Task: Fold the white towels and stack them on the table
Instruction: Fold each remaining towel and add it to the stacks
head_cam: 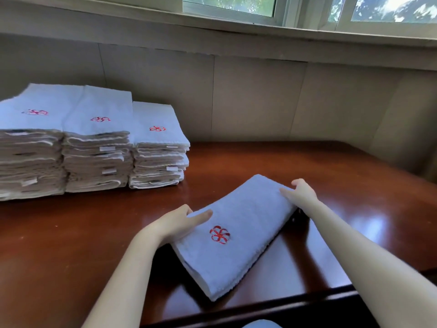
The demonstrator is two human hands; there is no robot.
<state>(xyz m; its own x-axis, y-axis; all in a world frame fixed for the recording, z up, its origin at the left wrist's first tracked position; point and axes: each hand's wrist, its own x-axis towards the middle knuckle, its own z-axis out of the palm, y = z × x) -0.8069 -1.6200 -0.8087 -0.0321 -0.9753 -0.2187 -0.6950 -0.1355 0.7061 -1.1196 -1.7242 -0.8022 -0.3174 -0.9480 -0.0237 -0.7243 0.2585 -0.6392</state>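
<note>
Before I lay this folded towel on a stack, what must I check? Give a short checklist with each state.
1. Left hand grips the folded towel: ok.
2. Right hand grips its right edge: ok.
3. Red emblem faces up, as on the stacks: ok.
4. Lowest stack, the right one, has a flat top: ok.
5. Table between towel and stack is free: ok.
6. Lower layers are aligned underneath: cannot tell.

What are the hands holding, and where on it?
The folded towel: left hand grips its left long edge, right hand its right edge near the far end.
</note>
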